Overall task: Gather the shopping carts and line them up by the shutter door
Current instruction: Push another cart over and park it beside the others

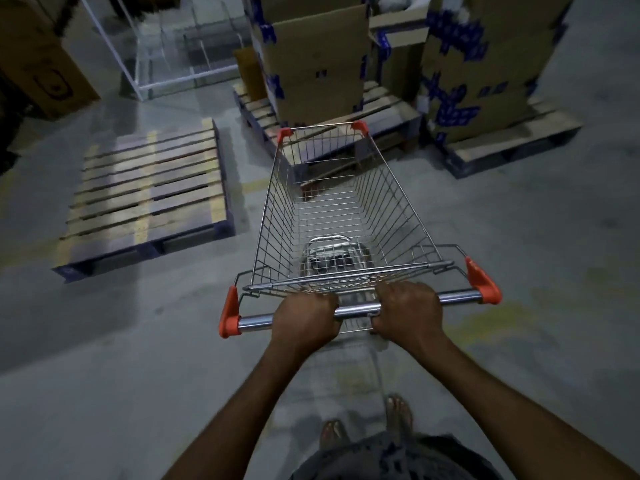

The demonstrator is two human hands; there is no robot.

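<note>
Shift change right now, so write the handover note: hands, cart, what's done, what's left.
Hands: left hand and right hand both grip the handle bar of one shopping cart, near its middle.
Cart faces cardboard boxes on pallets; an empty pallet lies to its left.
Done: one cart in hand.
Left: no shutter door or other carts in view; likely steer round the pallets, park it by the door, fetch the rest.

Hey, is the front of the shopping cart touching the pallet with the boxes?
Cannot tell. In the head view the shopping cart front overlaps the loaded pallet, hiding any gap or contact.
</note>
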